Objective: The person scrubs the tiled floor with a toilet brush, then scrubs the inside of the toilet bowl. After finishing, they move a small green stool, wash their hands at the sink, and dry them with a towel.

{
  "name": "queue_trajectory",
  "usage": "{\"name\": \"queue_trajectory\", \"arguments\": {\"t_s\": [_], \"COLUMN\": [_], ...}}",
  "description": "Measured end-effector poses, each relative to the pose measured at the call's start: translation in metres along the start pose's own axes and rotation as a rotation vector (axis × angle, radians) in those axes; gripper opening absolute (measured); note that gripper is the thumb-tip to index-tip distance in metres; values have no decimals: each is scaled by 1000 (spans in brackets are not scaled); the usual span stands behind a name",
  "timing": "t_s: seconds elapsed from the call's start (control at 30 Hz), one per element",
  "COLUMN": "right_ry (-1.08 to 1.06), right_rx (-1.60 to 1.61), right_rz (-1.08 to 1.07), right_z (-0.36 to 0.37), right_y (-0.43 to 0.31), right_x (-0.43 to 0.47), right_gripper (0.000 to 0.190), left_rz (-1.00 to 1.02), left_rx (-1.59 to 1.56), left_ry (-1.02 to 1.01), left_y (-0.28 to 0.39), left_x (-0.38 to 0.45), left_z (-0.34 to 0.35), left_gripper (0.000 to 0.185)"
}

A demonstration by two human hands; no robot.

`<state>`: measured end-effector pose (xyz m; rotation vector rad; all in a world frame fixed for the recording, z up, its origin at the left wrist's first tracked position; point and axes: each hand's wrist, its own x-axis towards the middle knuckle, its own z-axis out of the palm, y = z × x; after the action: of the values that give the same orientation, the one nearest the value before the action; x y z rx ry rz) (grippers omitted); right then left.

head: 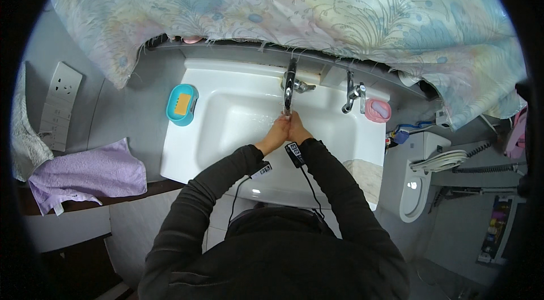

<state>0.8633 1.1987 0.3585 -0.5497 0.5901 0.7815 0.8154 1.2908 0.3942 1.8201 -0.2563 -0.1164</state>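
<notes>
Both of my hands meet under the spout of a chrome faucet (289, 83), over a white ceramic sink (229, 130). My left hand (275, 133) comes in from the left and touches my right hand (297, 129), which comes in from the right. Water appears to run from the spout onto the fingers. The fingertips are partly hidden by the spout and by each other, so whether anything lies between the palms cannot be told. Small black devices with printed codes sit at both wrists, each with a black cable.
A teal soap dish (191, 118) with an orange bar stands left, a pink soap dish (378, 120) right beside a second chrome tap (351, 96). A purple towel (97, 168) lies far left. A patterned cloth (297, 6) hangs beyond the sink; a toilet (414, 198) stands right.
</notes>
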Motion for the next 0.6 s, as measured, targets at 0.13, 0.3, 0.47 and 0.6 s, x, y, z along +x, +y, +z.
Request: {"name": "queue_trajectory", "arguments": {"t_s": [0.13,0.3,0.47,0.6], "right_ry": [-3,-4,-86,-28], "right_rx": [-149,-140,-294,-457], "right_rz": [-218,-105,-285,-341], "right_z": [1,17,30,35], "right_y": [-8,-14,1,2], "right_x": [-8,-28,-65,-81], "right_gripper": [39,43,40,41], "left_rz": [61,-34,123,100], "left_rx": [365,367,670,949], "left_ry": [-200,-259,-421,-569], "left_y": [-21,-54,-69,-66], "left_x": [17,43,54,56], "left_z": [-1,-3,8,16], "left_gripper": [25,31,35,39]}}
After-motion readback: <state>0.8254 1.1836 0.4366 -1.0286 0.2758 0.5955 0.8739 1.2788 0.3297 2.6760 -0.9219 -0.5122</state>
